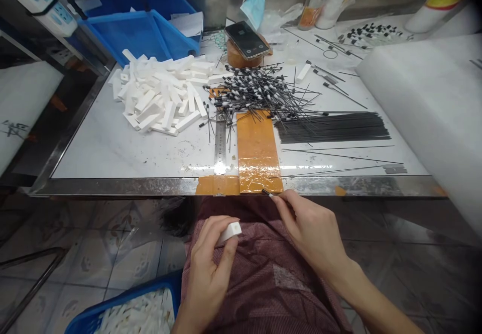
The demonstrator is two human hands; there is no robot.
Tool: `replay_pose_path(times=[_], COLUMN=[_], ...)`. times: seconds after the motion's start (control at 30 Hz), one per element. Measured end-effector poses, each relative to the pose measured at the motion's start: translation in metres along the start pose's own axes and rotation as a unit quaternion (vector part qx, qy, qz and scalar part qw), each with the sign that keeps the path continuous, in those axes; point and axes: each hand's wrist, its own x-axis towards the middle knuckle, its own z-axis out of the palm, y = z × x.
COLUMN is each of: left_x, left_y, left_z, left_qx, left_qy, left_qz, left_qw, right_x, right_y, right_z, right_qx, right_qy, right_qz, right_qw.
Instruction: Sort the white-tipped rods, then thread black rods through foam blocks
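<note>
A small white rectangular block (231, 231) sits between the thumb and fingers of my left hand (207, 263), over my lap. Its square end, with a small hole, faces up and to the right. By the table's front edge, my right hand (314, 226) pinches a small black-and-white tipped piece (267, 193); the rest of it is hidden by the fingers. That tip lies over the near end of an orange-brown strip (259, 145). Further back are a pile of white blocks (161, 93) and a heap of thin black rods with black-and-white tips (259, 88).
A steel ruler (220, 145) lies left of the strip, and a bundle of black rods (335, 127) to its right. Behind stand blue bins (124, 35) and a phone (246, 40). White foam (425, 83) borders the right side. A blue basket (85, 319) is on the floor.
</note>
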Motion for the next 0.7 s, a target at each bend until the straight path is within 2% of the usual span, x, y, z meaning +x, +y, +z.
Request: replay_pose_path(times=[0.17,0.4,0.47,0.57,0.63,0.7], left_x=[-0.004,-0.005,-0.003,0.002,0.004,0.006], left_y=[-0.002,0.0,0.004,0.013,0.018,0.022], left_z=[-0.005,-0.007,-0.006,-0.005,-0.004,-0.003], left_qx=[-0.001,-0.03,-0.04,-0.051,-0.057,-0.053], left_qy=[0.003,0.012,0.012,0.015,0.014,0.008], left_qz=[0.002,-0.012,-0.005,0.009,0.023,0.045], left_qw=[1.0,0.999,0.999,0.999,0.998,0.998], right_x=[0.0,0.004,0.004,0.002,-0.002,-0.006], right_y=[-0.006,-0.006,-0.007,-0.011,-0.014,-0.016], right_z=[0.003,-0.001,-0.007,-0.02,-0.029,-0.036], right_qx=[0.048,-0.02,0.033,0.206,0.274,0.284], right_qy=[-0.012,-0.044,-0.077,-0.109,-0.096,-0.074], right_qz=[0.031,0.014,0.024,0.019,0.003,-0.017], right_qw=[0.998,0.999,0.996,0.972,0.957,0.956])
